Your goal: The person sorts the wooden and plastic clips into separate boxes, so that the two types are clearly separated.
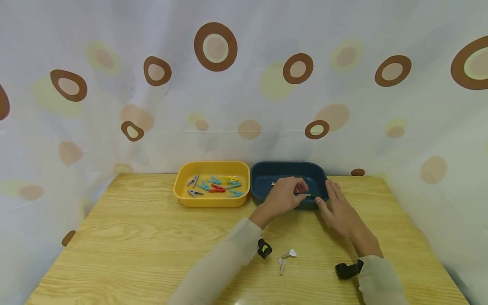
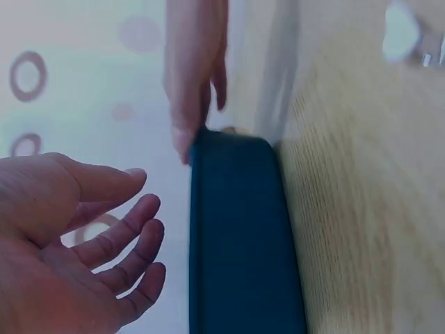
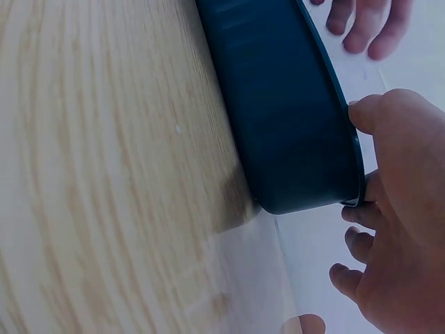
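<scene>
My left hand (image 1: 284, 195) hovers over the blue tray (image 1: 263, 180), fingers loosely curled; whether they pinch a clothespin, I cannot tell. My right hand (image 1: 339, 207) steadies the rim, fingers relaxed. Next likely calls for placing inside.

Two bare hands, left hand (image 1: 284, 195), right hand (image 1: 340, 207); pale beige long sleeves (image 1: 225, 267); black wrist-strap camera mounts (image 1: 264, 248) at cuffs
</scene>
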{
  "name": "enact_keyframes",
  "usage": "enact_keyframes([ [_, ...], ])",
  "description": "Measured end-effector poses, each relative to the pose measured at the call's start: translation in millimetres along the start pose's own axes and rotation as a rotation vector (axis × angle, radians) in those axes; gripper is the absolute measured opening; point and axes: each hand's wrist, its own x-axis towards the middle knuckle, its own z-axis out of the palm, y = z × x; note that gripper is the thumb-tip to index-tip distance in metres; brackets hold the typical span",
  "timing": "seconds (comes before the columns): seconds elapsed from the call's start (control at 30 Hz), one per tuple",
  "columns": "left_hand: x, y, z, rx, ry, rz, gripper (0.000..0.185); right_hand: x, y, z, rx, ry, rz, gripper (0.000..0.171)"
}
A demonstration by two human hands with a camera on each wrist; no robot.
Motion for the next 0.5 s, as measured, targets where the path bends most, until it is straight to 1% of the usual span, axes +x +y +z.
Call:
enact_keyframes([
  [0.13,-19.9,7.1,-2.6,0.002,-0.014,0.063,0.015,0,0,0,-0.002,-0.009,0.006,0.081],
  [0.23,-36.7,8.2,-2.6,-0.007,-0.030,0.088,0.013,0,1,0,-0.008,-0.011,0.010,0.081],
  [0.37,-60.7,7.2,-1.8,-0.007,-0.046,0.074,0.008,0,2,1,-0.014,-0.011,0.008,0.082],
  [0.5,-79.5,6.5,-0.8,-0.001,-0.048,0.058,0.008,-1,2,0,-0.010,-0.008,0.007,0.082],
])
